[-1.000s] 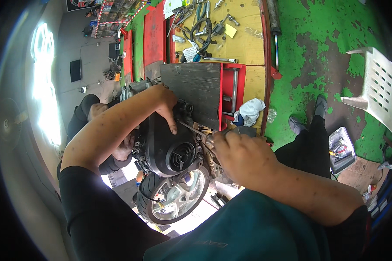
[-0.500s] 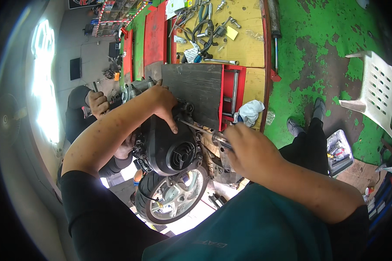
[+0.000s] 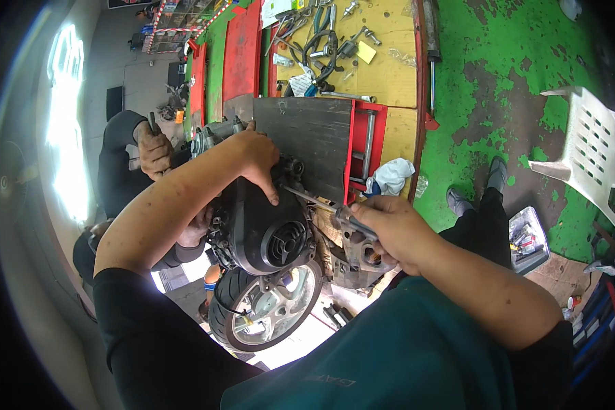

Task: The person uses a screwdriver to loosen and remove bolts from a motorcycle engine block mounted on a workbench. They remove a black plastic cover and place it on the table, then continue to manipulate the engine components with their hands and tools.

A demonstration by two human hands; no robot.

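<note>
A black scooter engine cover (image 3: 249, 229) with a round vented grille lies in the middle, on an engine above a wheel (image 3: 270, 307). My left hand (image 3: 258, 156) grips the engine's upper end, thumb stretched down onto the cover and the other fingers mostly hidden over the far side. My right hand (image 3: 398, 229) is closed around the handle of a screwdriver (image 3: 309, 198). Its shaft runs up and left to the cover's right edge, near my left thumb; the tip's exact seat is too small to make out.
Across the engine, a co-worker's fist (image 3: 155, 154) holds a dark rod; their other hand (image 3: 197, 229) touches the engine's left side. A black board (image 3: 301, 137) and red-framed yellow bench (image 3: 389, 65) with tools lie beyond. Right are a white chair (image 3: 588, 143) and tool tray (image 3: 528, 239).
My right hand has shifted slightly right and down, its grip turned on the screwdriver handle. The co-worker's raised fist has moved a little left. My left hand stays in place.
</note>
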